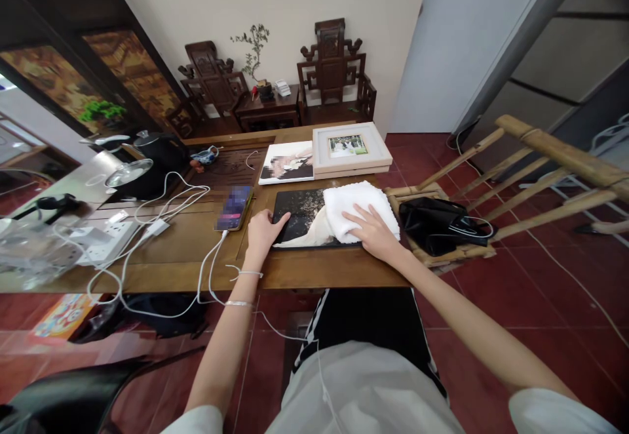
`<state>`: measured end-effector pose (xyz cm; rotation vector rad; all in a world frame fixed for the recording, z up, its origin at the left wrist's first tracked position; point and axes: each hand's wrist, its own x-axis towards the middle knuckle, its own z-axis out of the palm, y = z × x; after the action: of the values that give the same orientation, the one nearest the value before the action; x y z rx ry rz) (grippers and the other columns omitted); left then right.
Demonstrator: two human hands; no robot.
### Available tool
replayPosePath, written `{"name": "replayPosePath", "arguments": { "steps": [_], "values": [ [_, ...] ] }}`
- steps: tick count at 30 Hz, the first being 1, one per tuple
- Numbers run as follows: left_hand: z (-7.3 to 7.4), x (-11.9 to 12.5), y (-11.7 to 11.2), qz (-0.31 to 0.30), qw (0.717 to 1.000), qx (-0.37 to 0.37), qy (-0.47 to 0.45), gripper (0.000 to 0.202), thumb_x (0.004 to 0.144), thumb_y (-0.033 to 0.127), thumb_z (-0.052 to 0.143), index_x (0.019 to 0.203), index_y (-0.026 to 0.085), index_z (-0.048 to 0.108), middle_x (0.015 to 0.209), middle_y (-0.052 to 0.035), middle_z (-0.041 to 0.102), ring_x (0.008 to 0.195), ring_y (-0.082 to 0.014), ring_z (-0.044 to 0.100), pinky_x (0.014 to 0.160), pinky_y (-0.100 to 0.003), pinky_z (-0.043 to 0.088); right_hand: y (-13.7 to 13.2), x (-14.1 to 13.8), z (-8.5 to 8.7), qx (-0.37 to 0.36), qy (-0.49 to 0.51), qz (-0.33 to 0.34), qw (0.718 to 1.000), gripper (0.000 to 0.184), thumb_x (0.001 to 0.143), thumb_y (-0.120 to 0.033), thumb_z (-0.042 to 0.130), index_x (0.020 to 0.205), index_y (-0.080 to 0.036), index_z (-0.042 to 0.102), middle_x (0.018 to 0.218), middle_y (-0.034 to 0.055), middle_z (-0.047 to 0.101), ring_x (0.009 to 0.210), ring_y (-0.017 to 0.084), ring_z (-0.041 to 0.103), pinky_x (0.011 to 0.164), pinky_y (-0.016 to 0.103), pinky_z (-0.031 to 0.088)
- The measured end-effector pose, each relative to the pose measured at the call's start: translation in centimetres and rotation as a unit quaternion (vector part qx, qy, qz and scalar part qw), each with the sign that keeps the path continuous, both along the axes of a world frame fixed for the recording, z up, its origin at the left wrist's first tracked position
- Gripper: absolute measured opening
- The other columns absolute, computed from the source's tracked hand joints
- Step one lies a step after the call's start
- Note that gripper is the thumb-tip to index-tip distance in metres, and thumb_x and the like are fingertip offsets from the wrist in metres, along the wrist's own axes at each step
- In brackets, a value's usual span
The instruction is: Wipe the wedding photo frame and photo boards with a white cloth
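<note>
A dark photo panel [299, 214] with a pale shape along its lower part lies flat near the table's front edge. My left hand [263, 232] grips its left edge, thumb over the face and fingers curled at the side. Over the panel's right part lies a folded white towel [339, 201], which also reaches past the panel's right edge. My right hand [373, 231] rests on the towel with fingers spread flat. Behind the panel are a white-edged photo print [287, 162] and a boxy pale picture frame [351, 142] with a small photo inside.
Left of the panel, a phone [234, 208] is plugged into a white cable. A power strip [111, 240], tangled cables and a dark kettle [160, 152] stand further left. A bamboo chair [533, 175] with a black bag [439, 224] is at the right, beside the wooden table [314, 267].
</note>
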<state>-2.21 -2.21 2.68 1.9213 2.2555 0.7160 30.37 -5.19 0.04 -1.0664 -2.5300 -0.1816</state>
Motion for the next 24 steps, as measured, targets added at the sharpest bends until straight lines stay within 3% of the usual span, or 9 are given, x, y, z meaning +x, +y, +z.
{"name": "replayPosePath", "arguments": {
  "steps": [2, 5, 7, 9, 16, 24],
  "values": [
    [-0.4, -0.4, -0.1, -0.024, 0.999, 0.029, -0.007, 0.041, 0.080, 0.058, 0.065, 0.083, 0.018, 0.064, 0.081, -0.0101, 0.064, 0.082, -0.0278, 0.065, 0.078, -0.037, 0.051, 0.2, 0.0, 0.0, 0.000, 0.013, 0.004, 1.000, 0.053, 0.071, 0.010, 0.044, 0.100, -0.023, 0.075, 0.147, 0.0063, 0.054, 0.145, 0.031, 0.035, 0.116, 0.064, 0.025],
    [-1.6, -0.5, -0.7, -0.100, 0.988, 0.091, -0.073, 0.046, 0.081, 0.045, 0.068, 0.116, 0.016, 0.059, 0.113, -0.0141, 0.060, 0.105, -0.0282, 0.063, 0.095, -0.041, 0.051, 0.1, -0.2, 0.2, 0.001, 0.017, 0.006, 1.000, 0.053, 0.072, 0.011, 0.043, 0.100, -0.022, 0.074, 0.146, 0.0066, 0.054, 0.145, 0.031, 0.035, 0.115, 0.064, 0.026],
    [-2.4, -0.4, -1.4, -0.166, 0.973, 0.121, -0.101, 0.051, 0.085, 0.040, 0.066, 0.129, 0.018, 0.053, 0.134, -0.0166, 0.051, 0.129, -0.0309, 0.051, 0.111, -0.046, 0.041, -0.5, -0.4, 0.4, 0.006, 0.008, 0.006, 1.000, 0.050, 0.074, 0.011, 0.044, 0.098, -0.021, 0.074, 0.146, 0.0069, 0.055, 0.144, 0.033, 0.037, 0.114, 0.065, 0.029],
    [-3.0, -0.2, -1.8, -0.193, 0.965, 0.134, -0.117, 0.046, 0.089, 0.038, 0.061, 0.132, 0.020, 0.053, 0.148, -0.0160, 0.042, 0.143, -0.0318, 0.036, 0.119, -0.050, 0.030, -1.5, -0.6, 0.7, 0.009, -0.001, 0.011, 1.000, 0.047, 0.077, 0.010, 0.045, 0.097, -0.021, 0.074, 0.146, 0.0076, 0.055, 0.143, 0.034, 0.037, 0.112, 0.066, 0.030],
    [-3.4, -0.2, -1.7, -0.245, 0.951, 0.115, -0.152, 0.042, 0.095, 0.036, 0.052, 0.135, 0.021, 0.055, 0.152, -0.0131, 0.046, 0.147, -0.0277, 0.034, 0.120, -0.049, 0.029, -4.6, -0.6, 0.8, 0.027, -0.002, 0.040, 0.999, 0.046, 0.078, 0.010, 0.046, 0.096, -0.022, 0.073, 0.145, 0.0049, 0.055, 0.140, 0.036, 0.042, 0.111, 0.066, 0.035],
    [-3.1, -0.8, 0.1, -0.274, 0.950, 0.082, -0.122, 0.040, 0.094, 0.031, 0.050, 0.130, 0.018, 0.061, 0.150, -0.0141, 0.049, 0.148, -0.0287, 0.031, 0.121, -0.052, 0.026, -2.2, -1.1, 0.9, 0.020, -0.006, 0.043, 0.999, 0.046, 0.075, 0.011, 0.045, 0.095, -0.020, 0.072, 0.145, 0.0093, 0.056, 0.141, 0.036, 0.040, 0.109, 0.068, 0.034]
  ]
}}
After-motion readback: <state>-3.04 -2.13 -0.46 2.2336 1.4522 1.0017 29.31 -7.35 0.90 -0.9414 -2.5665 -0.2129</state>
